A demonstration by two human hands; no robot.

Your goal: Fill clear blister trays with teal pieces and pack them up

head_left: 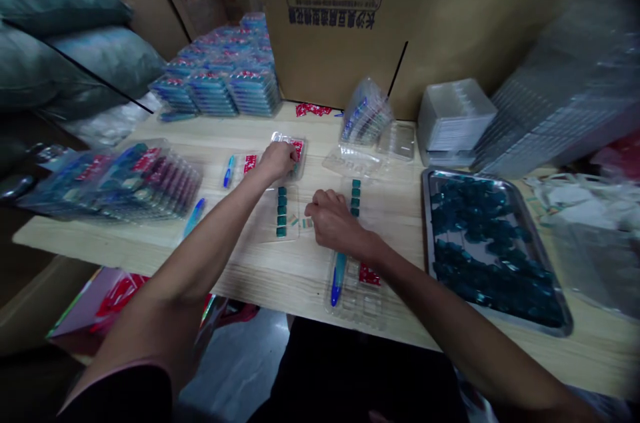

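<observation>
Clear plastic tray (296, 145) sits gripped in our left hand (277, 162), our right hand (333, 218) curls narrow beside small teal blocks (355, 198), and one knock could scatter them.

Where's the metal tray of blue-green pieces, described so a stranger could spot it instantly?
Start at the light wooden table. At its right end, past the person's right hand, lies a steel tray. Only it holds a loose mass of blue-green pieces, not neat rows.
</observation>
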